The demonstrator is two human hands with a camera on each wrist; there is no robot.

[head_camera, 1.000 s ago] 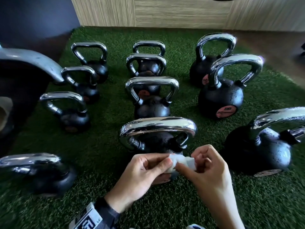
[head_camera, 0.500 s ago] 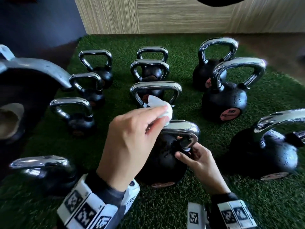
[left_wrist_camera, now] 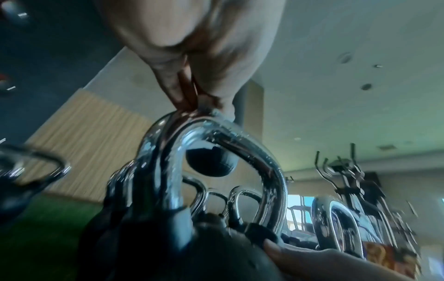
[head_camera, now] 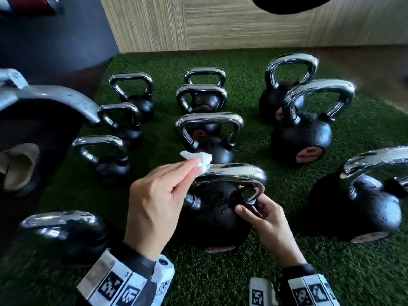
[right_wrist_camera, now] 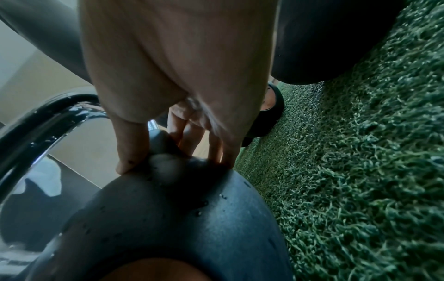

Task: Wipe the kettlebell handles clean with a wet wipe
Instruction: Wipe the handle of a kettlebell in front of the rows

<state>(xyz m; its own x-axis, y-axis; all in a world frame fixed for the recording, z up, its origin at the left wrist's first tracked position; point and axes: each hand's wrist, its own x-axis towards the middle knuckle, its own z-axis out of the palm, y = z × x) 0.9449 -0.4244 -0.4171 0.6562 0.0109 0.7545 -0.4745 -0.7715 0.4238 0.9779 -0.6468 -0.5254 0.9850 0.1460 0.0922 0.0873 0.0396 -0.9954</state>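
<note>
A black kettlebell (head_camera: pixel 212 219) with a wet chrome handle (head_camera: pixel 234 175) stands nearest me on the green turf. My left hand (head_camera: pixel 159 195) pinches a crumpled white wet wipe (head_camera: pixel 199 160) and holds it against the left end of that handle. In the left wrist view the handle (left_wrist_camera: pixel 230 144) arches below the fingers (left_wrist_camera: pixel 177 95). My right hand (head_camera: pixel 262 215) grips the right base of the handle where it meets the ball; the right wrist view shows its fingers (right_wrist_camera: pixel 129 150) curled around that black stub on the ball (right_wrist_camera: pixel 182 218).
Several other chrome-handled kettlebells stand in rows on the turf (head_camera: pixel 254 142): one close on the right (head_camera: pixel 357 208), one at the lower left (head_camera: pixel 66 230), one right behind (head_camera: pixel 209 131). A large dark machine part (head_camera: pixel 39 120) juts in at the left. A wooden wall (head_camera: pixel 220 23) backs the turf.
A second ago both hands held the wipe together in front of the kettlebell. The left hand then carried it up to the handle, and the right hand dropped to grip the handle's right base.
</note>
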